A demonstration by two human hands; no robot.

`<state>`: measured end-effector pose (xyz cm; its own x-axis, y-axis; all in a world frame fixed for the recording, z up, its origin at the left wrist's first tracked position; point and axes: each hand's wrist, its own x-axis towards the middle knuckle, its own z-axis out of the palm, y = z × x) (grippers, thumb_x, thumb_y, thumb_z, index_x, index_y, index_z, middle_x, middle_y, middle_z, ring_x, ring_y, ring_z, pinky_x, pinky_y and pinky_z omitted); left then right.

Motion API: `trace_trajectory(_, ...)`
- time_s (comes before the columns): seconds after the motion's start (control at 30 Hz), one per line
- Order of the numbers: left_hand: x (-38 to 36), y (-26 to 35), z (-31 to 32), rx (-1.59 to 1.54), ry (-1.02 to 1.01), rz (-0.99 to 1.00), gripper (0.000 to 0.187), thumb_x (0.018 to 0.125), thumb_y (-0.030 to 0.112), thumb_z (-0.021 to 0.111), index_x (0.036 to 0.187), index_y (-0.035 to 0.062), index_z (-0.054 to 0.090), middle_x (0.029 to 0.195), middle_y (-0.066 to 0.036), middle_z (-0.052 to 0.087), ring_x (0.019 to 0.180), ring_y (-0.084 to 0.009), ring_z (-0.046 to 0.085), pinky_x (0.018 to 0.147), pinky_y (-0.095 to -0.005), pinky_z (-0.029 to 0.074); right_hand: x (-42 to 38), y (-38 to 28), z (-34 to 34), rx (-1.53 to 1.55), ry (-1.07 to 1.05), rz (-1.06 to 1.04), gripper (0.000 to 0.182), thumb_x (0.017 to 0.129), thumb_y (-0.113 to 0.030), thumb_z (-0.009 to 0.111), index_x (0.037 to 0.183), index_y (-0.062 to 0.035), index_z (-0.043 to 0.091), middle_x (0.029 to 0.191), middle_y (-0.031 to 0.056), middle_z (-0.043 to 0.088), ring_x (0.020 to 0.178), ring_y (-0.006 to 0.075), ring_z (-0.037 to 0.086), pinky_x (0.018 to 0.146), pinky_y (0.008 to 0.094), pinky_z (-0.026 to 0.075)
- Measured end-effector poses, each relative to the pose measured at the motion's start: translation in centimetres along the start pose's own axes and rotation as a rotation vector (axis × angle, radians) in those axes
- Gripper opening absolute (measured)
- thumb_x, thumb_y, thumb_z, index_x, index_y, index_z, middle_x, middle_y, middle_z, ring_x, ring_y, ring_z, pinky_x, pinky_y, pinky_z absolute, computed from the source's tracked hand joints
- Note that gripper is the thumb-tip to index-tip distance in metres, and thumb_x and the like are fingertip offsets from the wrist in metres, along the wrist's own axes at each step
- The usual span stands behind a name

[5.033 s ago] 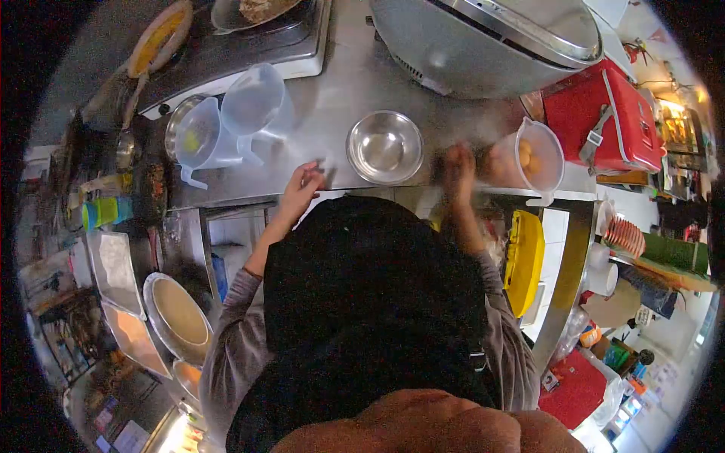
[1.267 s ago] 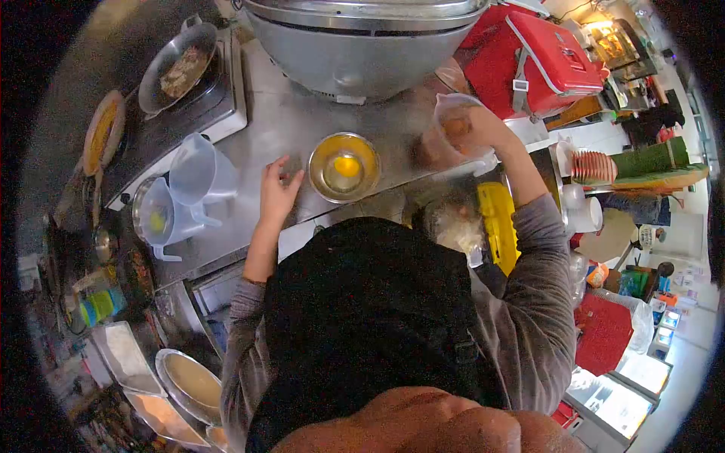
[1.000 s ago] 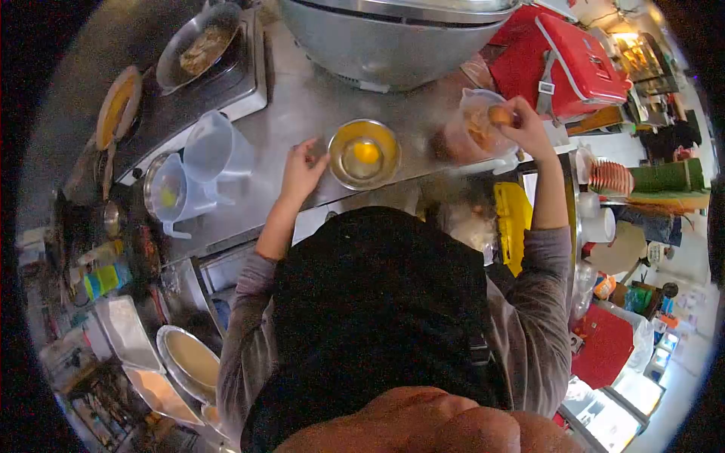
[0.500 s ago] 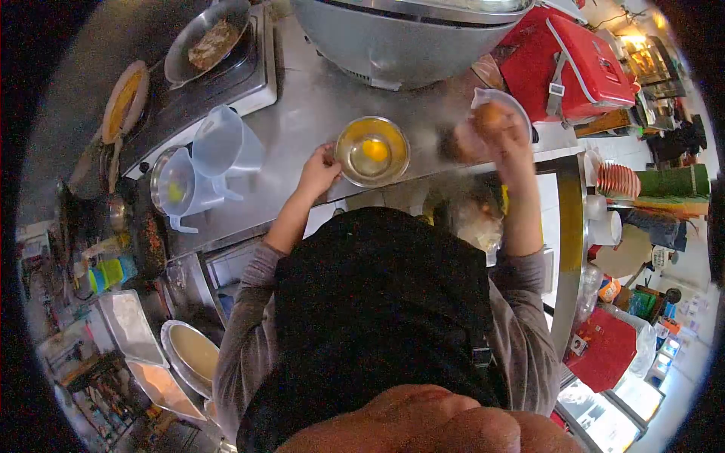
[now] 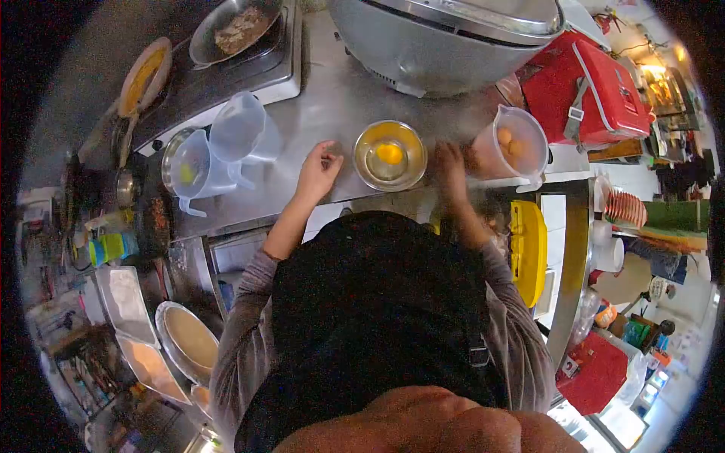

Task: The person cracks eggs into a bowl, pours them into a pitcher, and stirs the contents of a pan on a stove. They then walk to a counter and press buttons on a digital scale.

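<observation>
A round metal bowl [image 5: 410, 137] holds a cracked egg, its yellow yolk [image 5: 390, 154] showing in clear liquid. Just left of it, over the steel counter, my left hand [image 5: 320, 170] is apart from the rim. Its fingers are loosely curled, with a gap between thumb and forefinger and nothing seen in them. Between the bowl and a translucent plastic jug [image 5: 491, 160] is my right hand [image 5: 451, 172], dark and blurred. Its fingers point away from me, and whether they hold anything is hidden. Several brown eggs [image 5: 516, 146] lie inside the jug.
Two translucent jugs [image 5: 245, 130] stand at the left, beside a stove [image 5: 281, 89] bearing a frying pan [image 5: 198, 45]. A large grey appliance [image 5: 445, 57] fills the back. At the right are a red cooler bag [image 5: 615, 94] and, lower down, a yellow container [image 5: 531, 249].
My left hand has let go of the bowl's rim. My right hand has come from the egg jug, where a brown egg showed at its fingers, to near the bowl's right side. The view has shifted.
</observation>
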<state>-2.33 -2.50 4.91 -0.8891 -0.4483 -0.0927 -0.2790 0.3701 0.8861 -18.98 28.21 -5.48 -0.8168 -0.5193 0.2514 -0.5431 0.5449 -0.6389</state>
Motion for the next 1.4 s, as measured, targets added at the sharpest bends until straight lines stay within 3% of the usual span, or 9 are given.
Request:
trace_trajectory(0.1,0.6,1.8,0.1,-0.051,-0.006,0.133,0.040,0.085,0.014,0.065,0.123,0.0055,0.055,0.091,-0.009,0.063,0.079,-0.0158,0.062,0.072,-0.0281,0.051,2.0,-5.1,-3.5,0.614,0.007,0.056,0.047,0.089,-0.004,0.052,0.136,-0.0042,0.045,0.126,0.0127,0.056,0.116,0.0237,0.053,0.100,0.0382,0.043)
trace_trajectory(0.2,1.4,5.2,1.3,-0.158,-0.101,0.314,0.042,0.085,0.010,0.064,0.127,0.0075,0.054,0.098,-0.010,0.062,0.088,-0.0165,0.062,0.076,-0.0289,0.052,4.4,-9.5,-5.7,1.029,-0.273,0.153,0.046,0.090,-0.008,0.058,0.135,-0.0037,0.047,0.129,0.0081,0.054,0.114,0.0175,0.053,0.096,0.0338,0.046)
trace_trajectory(0.3,2.8,7.4,2.4,-0.221,-0.286,0.444,0.044,0.084,0.007,0.065,0.127,0.0082,0.056,0.106,-0.009,0.061,0.095,-0.0167,0.062,0.082,-0.0295,0.051,5.9,-12.0,-4.9,1.236,-0.521,0.225,0.047,0.094,-0.013,0.057,0.137,-0.0020,0.042,0.131,0.0084,0.050,0.118,0.0207,0.052,0.101,0.0341,0.044)
trace_trajectory(0.4,3.8,7.3,2.8,-0.217,-0.411,0.443,0.044,0.083,0.006,0.069,0.126,0.0077,0.057,0.114,-0.007,0.062,0.100,-0.0157,0.061,0.089,-0.0301,0.049,6.6,-12.4,-3.9,1.211,-0.575,0.183,0.048,0.093,-0.014,0.059,0.137,-0.0022,0.042,0.134,0.0084,0.048,0.117,0.0206,0.053,0.099,0.0339,0.046)
trace_trajectory(0.5,4.3,5.9,3.4,-0.221,-0.440,0.349,0.041,0.083,0.006,0.069,0.123,0.0051,0.058,0.113,-0.007,0.063,0.100,-0.0159,0.062,0.089,-0.0299,0.050,6.5,-12.0,-3.4,1.239,-0.524,0.353,0.050,0.092,-0.015,0.062,0.136,-0.0017,0.042,0.133,0.0093,0.049,0.114,0.0196,0.054,0.094,0.0321,0.050)
trace_trajectory(0.7,5.0,3.4,5.7,-0.468,-0.480,0.151,0.038,0.084,0.007,0.069,0.121,0.0034,0.058,0.107,-0.008,0.065,0.097,-0.0152,0.063,0.087,-0.0292,0.050,7.0,-10.3,-2.9,0.925,-0.540,0.236,0.041,0.086,-0.024,0.070,0.120,-0.0035,0.060,0.108,0.0069,0.067,0.096,0.0155,0.062,0.084,0.0306,0.052)
trace_trajectory(0.9,4.6,3.8,6.0,-0.320,-0.400,0.120,0.042,0.080,0.010,0.073,0.120,0.0039,0.059,0.100,-0.008,0.068,0.092,-0.0138,0.063,0.082,-0.0284,0.050,6.9,-10.3,-2.8,0.757,-0.514,0.249,0.049,0.085,-0.017,0.071,0.127,0.0027,0.054,0.118,0.0115,0.061,0.104,0.0167,0.060,0.091,0.0286,0.049)
trace_trajectory(1.2,5.1,2.4,7.4,-0.253,-0.302,0.059,0.039,0.077,0.014,0.074,0.113,0.0028,0.064,0.094,-0.007,0.069,0.084,-0.0133,0.064,0.076,-0.0272,0.051,6.5,-10.1,-2.0,0.297,-0.348,0.052,0.044,0.080,-0.019,0.072,0.123,-0.0146,0.063,0.105,0.0053,0.069,0.093,0.0145,0.065,0.082,0.0306,0.052)
trace_trajectory(1.4,4.4,3.9,6.8,-0.108,-0.283,0.066,0.037,0.075,0.016,0.074,0.110,0.0029,0.067,0.089,-0.009,0.070,0.080,-0.0137,0.065,0.075,-0.0275,0.052,6.3,-12.0,-3.0,0.102,-0.359,0.195,0.050,0.074,-0.020,0.073,0.123,-0.0223,0.063,0.108,0.0125,0.068,0.089,0.0198,0.068,0.076,0.0331,0.053)
